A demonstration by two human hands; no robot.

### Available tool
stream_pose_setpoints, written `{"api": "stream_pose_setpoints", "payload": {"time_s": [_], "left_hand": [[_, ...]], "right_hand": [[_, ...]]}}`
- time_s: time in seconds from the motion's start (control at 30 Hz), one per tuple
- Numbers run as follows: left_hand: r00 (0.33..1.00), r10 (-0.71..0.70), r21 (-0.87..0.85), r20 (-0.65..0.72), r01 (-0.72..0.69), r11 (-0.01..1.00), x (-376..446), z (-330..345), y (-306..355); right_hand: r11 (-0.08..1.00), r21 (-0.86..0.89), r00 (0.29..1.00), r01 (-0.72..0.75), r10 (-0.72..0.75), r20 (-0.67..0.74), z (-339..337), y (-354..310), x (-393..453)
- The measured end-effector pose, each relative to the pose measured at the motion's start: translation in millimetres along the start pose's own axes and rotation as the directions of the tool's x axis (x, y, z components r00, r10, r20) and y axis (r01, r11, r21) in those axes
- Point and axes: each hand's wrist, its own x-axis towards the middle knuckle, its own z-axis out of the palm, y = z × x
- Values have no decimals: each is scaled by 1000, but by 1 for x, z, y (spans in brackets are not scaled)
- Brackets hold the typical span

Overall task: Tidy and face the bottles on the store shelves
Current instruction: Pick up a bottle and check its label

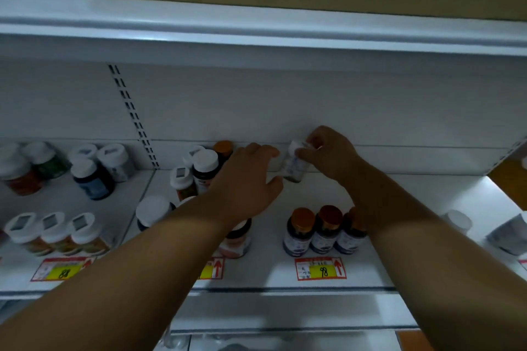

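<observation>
The small white bottle (293, 164) sits tipped at the back of the shelf (313, 196). Your right hand (330, 151) pinches its top; your left hand (251, 177) waits beside it, fingers spread. Stand it straight, label forward, above the orange-capped bottles (322, 231).

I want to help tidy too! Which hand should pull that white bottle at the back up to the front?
Probably the right hand: its fingers already pinch the white bottle by the back wall. The left hand lies open beside it, holding nothing.
</observation>
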Motion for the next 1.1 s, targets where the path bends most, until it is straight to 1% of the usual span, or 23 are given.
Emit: {"api": "stream_pose_setpoints", "payload": {"time_s": [0.03, 0.07, 0.1, 0.13, 0.17, 0.2, 0.27, 0.37, 0.43, 0.5, 0.63, 0.67, 0.73, 0.8, 0.87, 0.97, 1.03, 1.1], "left_hand": [[1000, -10, -41, -14, 10, 999, -2, -2, 2], [999, -30, -104, -21, 27, 994, -6, -3, 6], [998, -54, -176, -11, 52, 983, -10, -3, 12], [997, -71, -250, 19, 74, 965, -14, -5, 19], [995, -74, -334, 66, 91, 938, -19, -6, 27], [992, -56, -425, 116, 101, 900, -24, -6, 35], [980, -29, -586, 197, 141, 798, -32, -4, 50], [969, -21, -721, 248, 199, 664, -38, 8, 68], [969, -18, -745, 247, 202, 635, -40, 17, 80], [974, -21, -745, 227, 187, 640, -43, 28, 91], [981, -26, -795, 193, 172, 581, -54, 49, 114], [982, -27, -802, 189, 171, 572, -59, 53, 121], [981, -41, -806, 192, 181, 563, -71, 60, 135], [979, -108, -802, 175, 206, 561, -89, 66, 144], [969, -205, -782, 135, 231, 579, -113, 69, 146], [939, -337, -745, 68, 273, 608, -156, 63, 141], [907, -421, -726, -1, 289, 624, -187, 48, 131], [877, -476, -714, -62, 294, 635, -215, 32, 118]], "right_hand": [[989, 143, 999, -36, 33, 23, -9, -8, -10], [951, 302, 997, -68, 54, 55, -18, -16, -22], [890, 447, 995, -86, 57, 79, -27, -24, -35], [824, 561, 996, -80, 41, 83, -35, -31, -47], [788, 612, 997, -62, 22, 73, -41, -37, -60], [790, 611, 998, -41, 8, 56, -46, -40, -72], [841, 540, 1000, -23, 18, 14, -53, -42, -91], [876, 481, 992, -42, 92, -81, -63, -37, -112], [909, 414, 984, -40, 107, -141, -71, -32, -124], [917, 398, 984, -28, 95, -150, -78, -24, -133], [826, 564, 998, -13, 45, -42, -97, 0, -151], [811, 585, 999, -4, 22, -23, -102, 6, -155], [827, 561, 999, 27, -37, 6, -107, 19, -162], [847, 528, 994, 60, -101, 49, -106, 26, -168], [854, 511, 977, 99, -181, 114, -96, 27, -173], [837, 538, 943, 104, -255, 215, -68, 13, -187], [822, 561, 907, 100, -307, 288, -47, -8, -198], [828, 541, 856, 147, -380, 350, -25, -33, -210]]}}
